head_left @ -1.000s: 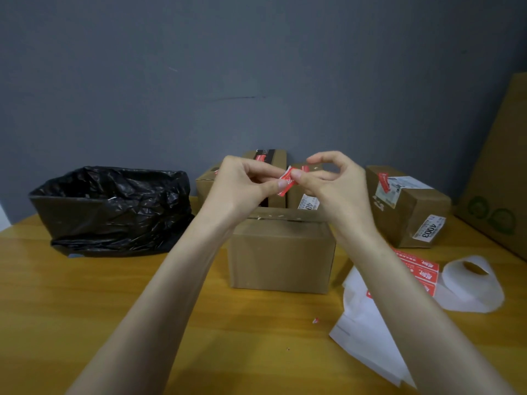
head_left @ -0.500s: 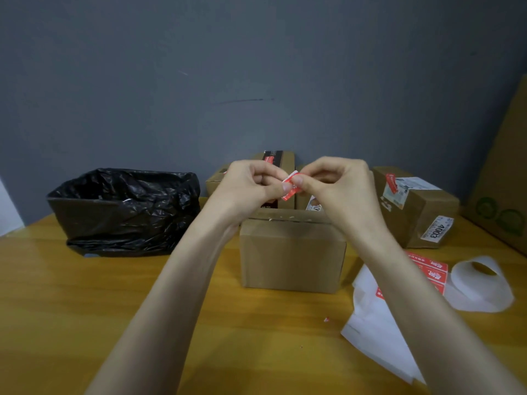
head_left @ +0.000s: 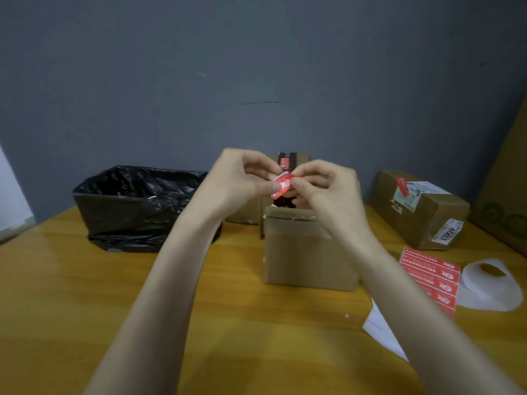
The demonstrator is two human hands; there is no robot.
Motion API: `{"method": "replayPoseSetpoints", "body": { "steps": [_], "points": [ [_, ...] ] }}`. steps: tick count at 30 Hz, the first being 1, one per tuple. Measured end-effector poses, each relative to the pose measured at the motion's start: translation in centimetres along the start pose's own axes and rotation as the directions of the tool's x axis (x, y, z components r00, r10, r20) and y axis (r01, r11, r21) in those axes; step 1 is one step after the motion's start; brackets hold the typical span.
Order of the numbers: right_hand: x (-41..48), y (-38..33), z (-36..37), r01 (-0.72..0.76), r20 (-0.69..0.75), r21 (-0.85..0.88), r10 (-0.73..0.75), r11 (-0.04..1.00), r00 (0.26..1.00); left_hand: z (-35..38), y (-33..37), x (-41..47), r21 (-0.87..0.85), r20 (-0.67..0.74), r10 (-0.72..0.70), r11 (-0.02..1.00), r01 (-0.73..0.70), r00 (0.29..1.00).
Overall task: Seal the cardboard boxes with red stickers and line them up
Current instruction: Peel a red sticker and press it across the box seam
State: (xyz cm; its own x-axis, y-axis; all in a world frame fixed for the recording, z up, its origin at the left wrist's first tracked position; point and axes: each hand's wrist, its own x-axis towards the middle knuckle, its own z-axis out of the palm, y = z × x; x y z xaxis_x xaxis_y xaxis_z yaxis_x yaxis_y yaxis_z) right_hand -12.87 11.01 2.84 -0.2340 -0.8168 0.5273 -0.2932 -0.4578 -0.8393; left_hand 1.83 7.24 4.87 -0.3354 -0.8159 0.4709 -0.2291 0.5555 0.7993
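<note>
The left hand (head_left: 239, 178) and the right hand (head_left: 325, 186) pinch one small red paper sticker (head_left: 282, 184) by its ends, in the air above the near brown cardboard box (head_left: 305, 252). It is probably thin, light and floppy, with a sticky back; better to hold only the corners.

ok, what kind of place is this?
Probably a small packing or shipping bench: a labelled cardboard box on a wooden table, a sheet of red stickers, and a bin lined with a black bag.
</note>
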Motion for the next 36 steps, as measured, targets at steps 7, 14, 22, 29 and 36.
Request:
{"method": "replayPoseSetpoints", "body": {
  "steps": [7, 14, 22, 29, 36],
  "points": [
    [2.8, 0.1, 7.3, -0.151, 0.164, 0.193, 0.12, 0.969, 0.979, -5.7, -3.7, 0.3, 0.198, -0.171, -0.066, 0.975, 0.1, 0.983],
    [5.7, 0.7, 14.6, -0.058, 0.24, -0.071, 0.073, 0.996, 0.968, -11.3, -6.2, 0.5, 0.347, -0.319, -0.083, 0.917, 0.198, 0.944],
    [9.2, 1.6, 18.4, 0.025, 0.33, -0.439, 0.135, 0.898, 0.934, -14.8, -10.2, 3.8, 0.57, -0.382, -0.074, 0.765, 0.298, 0.921],
    [8.9, 2.9, 19.8, 0.103, 0.489, -0.485, 0.171, 0.869, 0.856, -14.1, -13.3, 3.8, 0.525, -0.418, -0.21, 0.739, 0.423, 0.884],
    [8.8, 3.4, 19.4, 0.117, 0.494, -0.47, 0.151, 0.875, 0.856, -13.8, -13.8, 3.4, 0.479, -0.433, -0.235, 0.758, 0.443, 0.87]
  ]
}}
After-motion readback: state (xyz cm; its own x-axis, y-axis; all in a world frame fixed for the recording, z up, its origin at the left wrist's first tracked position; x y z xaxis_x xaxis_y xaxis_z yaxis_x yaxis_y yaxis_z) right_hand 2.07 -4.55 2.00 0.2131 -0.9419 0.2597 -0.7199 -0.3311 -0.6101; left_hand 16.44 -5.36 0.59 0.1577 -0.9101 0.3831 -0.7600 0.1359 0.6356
